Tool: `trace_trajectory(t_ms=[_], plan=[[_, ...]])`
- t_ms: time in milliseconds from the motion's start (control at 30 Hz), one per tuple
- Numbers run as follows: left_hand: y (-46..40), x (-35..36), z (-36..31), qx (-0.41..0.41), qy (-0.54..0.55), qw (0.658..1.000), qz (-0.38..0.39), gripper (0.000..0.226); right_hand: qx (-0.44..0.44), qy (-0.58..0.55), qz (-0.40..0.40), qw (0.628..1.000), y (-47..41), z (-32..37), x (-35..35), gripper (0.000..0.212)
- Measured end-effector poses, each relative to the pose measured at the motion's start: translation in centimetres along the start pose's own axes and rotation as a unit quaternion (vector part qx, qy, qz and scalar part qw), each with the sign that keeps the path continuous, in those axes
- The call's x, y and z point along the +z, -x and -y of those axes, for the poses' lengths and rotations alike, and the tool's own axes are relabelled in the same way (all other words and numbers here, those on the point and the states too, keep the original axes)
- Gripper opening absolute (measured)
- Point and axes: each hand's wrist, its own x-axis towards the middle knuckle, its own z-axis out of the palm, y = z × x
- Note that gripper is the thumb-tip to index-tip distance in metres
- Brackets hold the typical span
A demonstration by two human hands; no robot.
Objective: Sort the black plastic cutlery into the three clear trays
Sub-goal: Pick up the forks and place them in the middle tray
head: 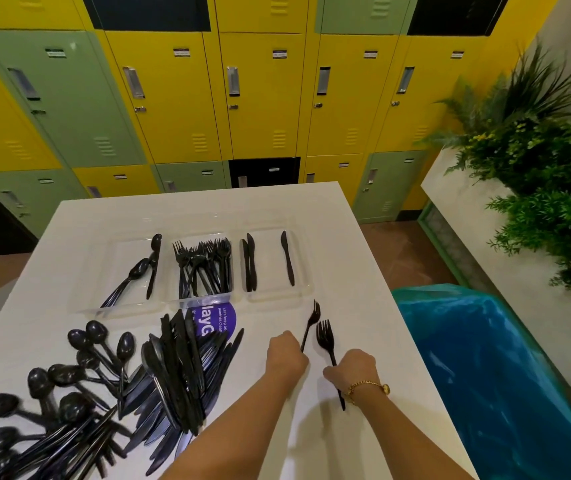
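Lockers [260, 98]: tall yellow and green metal doors, filling the wall behind.
Table [346, 271]: white rectangular top, bearing everything below.
Bin liner [485, 358]: blue plastic, just right of the table.
Loose pile [173, 375]: black plastic knives heaped at the near left, black plastic spoons [69, 375] fanned beside them — partly covering a purple round sticker [223, 318].
Left clear tray [121, 306]: a few spoons inside.
Middle clear tray [204, 297]: crowded with forks.
Right clear tray [277, 296]: three knives, two together, one apart.
Left hand [286, 355]: fingers curled tight round the handle of a black plastic fork [313, 318], tines pointing away.
Right hand [355, 368]: gold bracelet at the wrist — fingers clamped on a second black fork [324, 336], handle end poking out below.
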Motion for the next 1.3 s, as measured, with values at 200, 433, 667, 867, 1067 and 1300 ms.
trace_trajectory(t_ms=[200, 433, 667, 867, 1067, 1300], plan=[[0.2, -0.7, -0.5, 0.046, 0.102, 0.994, 0.002, 0.018, -0.06, -0.083, 0.009, 0.995, -0.2, 2.1, -1.6, 0.026], [0.7, -2.6, -1.1, 0.063, 0.13, 0.989, 0.0, 0.017, -0.101, -0.16, 0.034, 0.981, -0.5, 4.9, -2.7, 0.026], [0.9, -6.3, 0.3, 0.089, 0.13, 0.987, -0.012, 0.033, -0.129, -0.17, 0.072, 0.974, 0.1, 8.8, -2.8, 0.024], [-0.2, -11.1, 1.4, 0.107, 0.149, 0.983, -0.007, 0.021, -0.163, -0.148, 0.045, 0.974, 0.6, 14.1, -2.8, 0.04], [-2.1, -17.8, 4.4, 0.093, 0.14, 0.986, -0.016, 0.026, -0.178, -0.121, 0.055, 0.975, 1.5, 20.4, -1.0, 0.039], [-5.5, -24.1, 9.6, 0.009, 0.157, 0.982, -0.107, 0.02, -0.147, -0.074, 0.062, 0.984, 0.9, 27.6, 2.3, 0.025]])
